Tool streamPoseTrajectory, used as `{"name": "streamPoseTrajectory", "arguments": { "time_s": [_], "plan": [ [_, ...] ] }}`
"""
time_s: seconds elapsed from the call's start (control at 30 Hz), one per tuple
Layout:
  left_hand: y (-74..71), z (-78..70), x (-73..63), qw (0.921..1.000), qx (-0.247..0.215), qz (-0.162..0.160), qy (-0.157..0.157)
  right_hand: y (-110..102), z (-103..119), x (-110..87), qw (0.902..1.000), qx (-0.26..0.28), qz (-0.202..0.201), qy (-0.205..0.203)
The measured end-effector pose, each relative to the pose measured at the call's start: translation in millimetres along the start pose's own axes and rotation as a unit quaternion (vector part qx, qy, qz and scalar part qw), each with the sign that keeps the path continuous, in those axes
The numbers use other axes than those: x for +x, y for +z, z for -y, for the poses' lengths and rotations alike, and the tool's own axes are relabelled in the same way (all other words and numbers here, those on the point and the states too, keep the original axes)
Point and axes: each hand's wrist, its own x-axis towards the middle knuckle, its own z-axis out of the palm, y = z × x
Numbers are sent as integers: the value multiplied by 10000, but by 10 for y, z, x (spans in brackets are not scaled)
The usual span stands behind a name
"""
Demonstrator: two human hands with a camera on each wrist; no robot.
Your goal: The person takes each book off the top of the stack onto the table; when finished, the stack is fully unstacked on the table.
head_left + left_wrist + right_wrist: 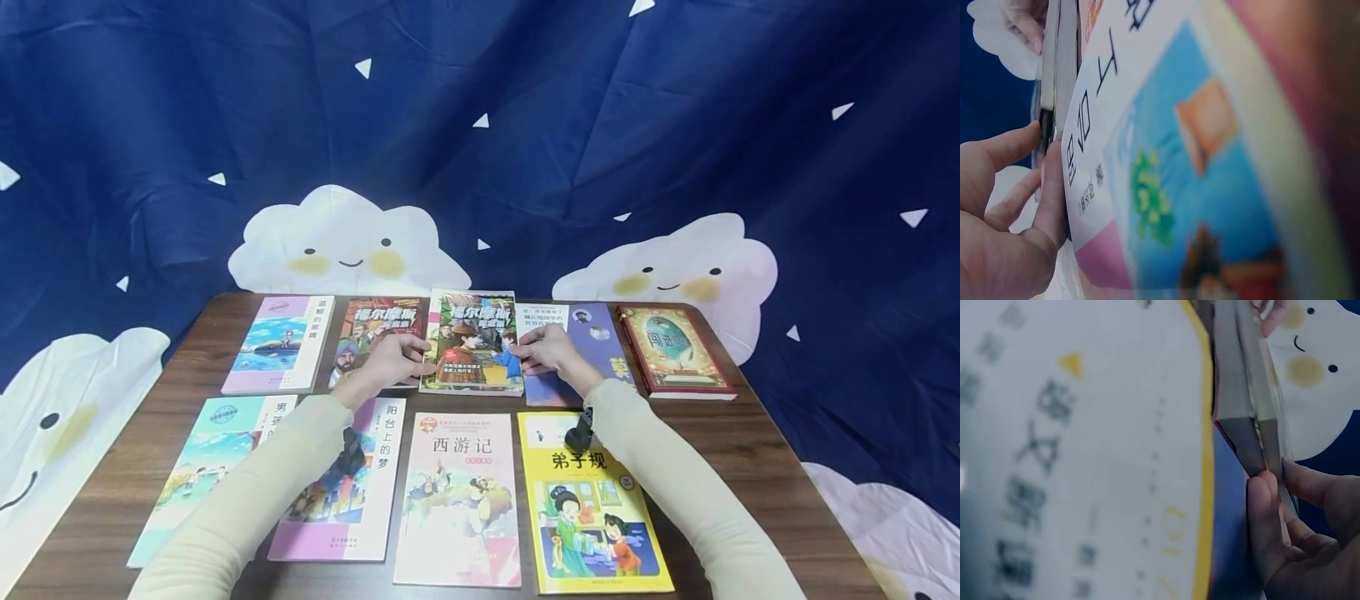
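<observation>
A comic-style book (480, 321) with a detective on its green cover is in the middle of the back row in the head view. My left hand (386, 364) pinches its left edge, and my right hand (553, 352) pinches its right edge. Below it is another book, whose page block (1235, 381) shows edge-on in the right wrist view. The left hand overlaps a red-brown comic-style book (382, 317). Under the right hand lies a blue-purple book (611, 342). In the left wrist view, the left fingers (1019, 147) press at the book's edge.
More books lie on the brown table (97, 492): a whale-cover book (273, 346), a brown-edged book (678, 350), a pink book (459, 500), a yellow book (596, 508) and two white-and-picture books partly under the left sleeve (247, 500). A dark blue cloud-printed cloth (510, 167) hangs behind.
</observation>
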Motion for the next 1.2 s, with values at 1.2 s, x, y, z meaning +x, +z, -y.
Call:
{"name": "streamPoseTrajectory", "arguments": {
  "time_s": [1.2],
  "plan": [
    [19, 10, 79, 9998, -187, -26, 1, -1325, -307, -1219, 9718, 2322, 320, -256]
  ]
}}
